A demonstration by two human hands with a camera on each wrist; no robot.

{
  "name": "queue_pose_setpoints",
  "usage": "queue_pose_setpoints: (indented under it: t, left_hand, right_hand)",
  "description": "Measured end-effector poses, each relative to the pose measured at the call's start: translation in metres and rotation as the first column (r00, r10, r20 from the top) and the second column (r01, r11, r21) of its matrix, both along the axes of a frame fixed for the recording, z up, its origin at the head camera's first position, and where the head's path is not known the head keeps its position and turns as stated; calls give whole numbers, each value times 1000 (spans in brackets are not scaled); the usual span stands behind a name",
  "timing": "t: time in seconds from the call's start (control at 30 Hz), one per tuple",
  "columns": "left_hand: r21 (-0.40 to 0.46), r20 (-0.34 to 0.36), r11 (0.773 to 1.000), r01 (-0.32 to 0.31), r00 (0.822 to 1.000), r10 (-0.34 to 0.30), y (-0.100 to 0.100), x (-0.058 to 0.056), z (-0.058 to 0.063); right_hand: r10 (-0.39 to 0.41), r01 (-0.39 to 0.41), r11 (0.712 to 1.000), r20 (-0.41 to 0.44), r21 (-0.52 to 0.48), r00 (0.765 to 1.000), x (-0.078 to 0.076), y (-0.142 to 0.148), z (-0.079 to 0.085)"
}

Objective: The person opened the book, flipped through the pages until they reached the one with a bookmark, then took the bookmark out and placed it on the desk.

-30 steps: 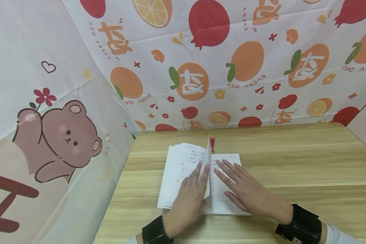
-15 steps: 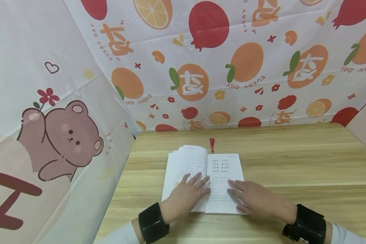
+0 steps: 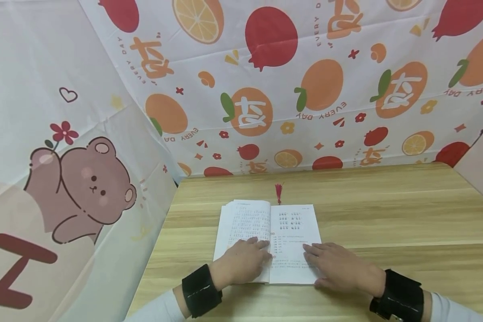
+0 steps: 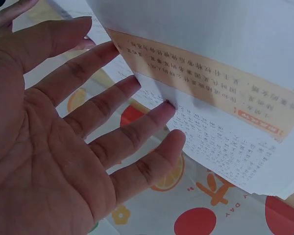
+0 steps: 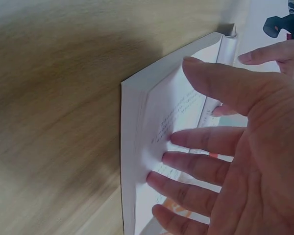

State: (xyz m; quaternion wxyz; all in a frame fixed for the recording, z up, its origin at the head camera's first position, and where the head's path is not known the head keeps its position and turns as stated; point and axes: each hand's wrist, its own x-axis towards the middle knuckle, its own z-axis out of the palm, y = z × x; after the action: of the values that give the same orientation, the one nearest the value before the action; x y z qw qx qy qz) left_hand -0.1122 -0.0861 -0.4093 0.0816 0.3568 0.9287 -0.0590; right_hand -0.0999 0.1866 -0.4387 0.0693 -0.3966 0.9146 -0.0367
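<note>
- Open white-paged paper book (image 3: 288,250), lying on pale wood-grain table (image 3: 390,210).
- Left hand (image 3: 243,261): fingers apart, touching left page (image 3: 251,219).
- Right hand (image 3: 342,266): fingers apart, touching right page (image 3: 294,273).

Book pages (image 3: 283,247) are white, the tassel (image 3: 278,191) red, the tabletop (image 3: 386,214) wood-grained

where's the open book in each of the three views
Head: open book, lower centre.
Left wrist: open book, upper right.
Right wrist: open book, about centre, running to the bottom edge.
Shared landmark: left hand, large at left in its wrist view, top right in the other.
</note>
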Motion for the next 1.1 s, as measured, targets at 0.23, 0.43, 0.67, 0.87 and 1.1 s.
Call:
queue_pose_setpoints:
  t: [0.23, 0.43, 0.67, 0.87, 1.1]
  left_hand:
    - [-7, 11, 1000, -10, 1000, 10, -4, 5, -2]
    - [0, -11, 1000, 21, 1000, -21, -10, 7, -4]
    - [-25, -46, 998, 58, 997, -59, -17, 11, -5]
    - [38, -19, 998, 48, 999, -48, -16, 12, -10]
    - [110, 2, 994, 26, 1000, -27, -10, 9, -19]
  right_hand:
    - [7, -2, 998, -64, 64, 998, 0, -5, -2]
    - [16, -15, 1000, -91, 17, 996, -3, -4, -3]
    - [29, -27, 1000, -129, 14, 991, -5, -4, -2]
    - [19, -19, 1000, -123, 1, 992, -5, -4, -1]
    - [-8, 6, 999, -66, -33, 998, -8, -1, 0]
